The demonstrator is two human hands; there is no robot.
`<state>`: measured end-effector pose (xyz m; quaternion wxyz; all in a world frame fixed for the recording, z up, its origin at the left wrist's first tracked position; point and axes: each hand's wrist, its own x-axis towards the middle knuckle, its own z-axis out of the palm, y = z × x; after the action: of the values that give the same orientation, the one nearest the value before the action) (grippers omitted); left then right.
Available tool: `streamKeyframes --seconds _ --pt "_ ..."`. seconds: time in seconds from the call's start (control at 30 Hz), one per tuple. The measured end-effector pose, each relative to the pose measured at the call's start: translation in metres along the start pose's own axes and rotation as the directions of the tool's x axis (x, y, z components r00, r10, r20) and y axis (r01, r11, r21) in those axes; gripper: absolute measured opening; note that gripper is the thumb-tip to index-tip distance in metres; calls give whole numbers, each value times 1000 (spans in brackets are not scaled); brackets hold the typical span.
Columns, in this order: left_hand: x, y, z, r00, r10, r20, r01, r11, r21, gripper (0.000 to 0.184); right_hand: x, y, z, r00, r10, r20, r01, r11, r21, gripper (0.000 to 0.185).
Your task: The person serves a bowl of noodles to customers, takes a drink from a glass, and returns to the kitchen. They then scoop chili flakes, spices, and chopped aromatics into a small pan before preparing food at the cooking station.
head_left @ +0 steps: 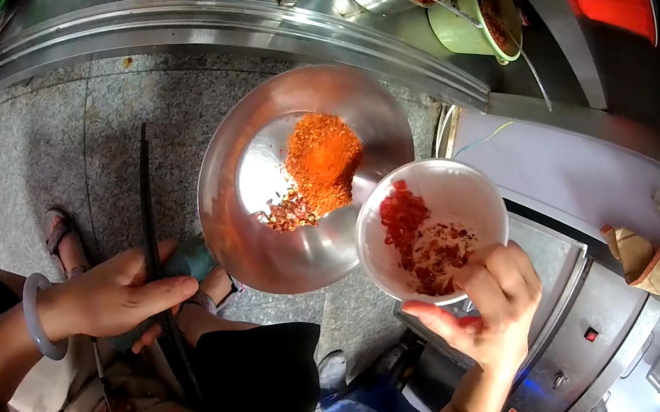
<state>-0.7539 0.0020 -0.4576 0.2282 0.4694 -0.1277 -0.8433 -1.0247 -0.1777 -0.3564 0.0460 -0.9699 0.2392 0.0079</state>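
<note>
Right grip (498,304) over white bowl's (464,196) rim

steel bowl (227,148): orange powder (325,157), flakes (291,214) inside | white bowl (455,195): alongside, red bits (403,217) inside | black sticks (146,187): slanting

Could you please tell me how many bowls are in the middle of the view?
2: the large metal bowl at the centre, and the white bowl in the right hand, to its right.

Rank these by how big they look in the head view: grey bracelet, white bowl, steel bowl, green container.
1. Steel bowl
2. White bowl
3. Green container
4. Grey bracelet

Apparent size only; distances from the camera differ.
</note>
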Motion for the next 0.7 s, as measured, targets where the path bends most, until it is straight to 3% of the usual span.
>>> streamKeyframes --seconds 0.07,0.27,0.37,0.7 --pt "0 1 1 1000 -6 1 6 1000 11 23 2 4 9 1000 -17 8 17 1000 13 51" --pt "5 -12 -5 998 65 -6 -64 995 82 28 1 2 9 1000 -24 -9 24 999 28 50" --pt "-1 -2 -3 1000 -9 -9 9 999 41 26 4 -1 6 999 -32 -17 33 999 32 50" --pt "-1 -5 -3 999 39 3 -39 996 79 24 9 -2 3 1000 -2 -7 2 999 48 43"
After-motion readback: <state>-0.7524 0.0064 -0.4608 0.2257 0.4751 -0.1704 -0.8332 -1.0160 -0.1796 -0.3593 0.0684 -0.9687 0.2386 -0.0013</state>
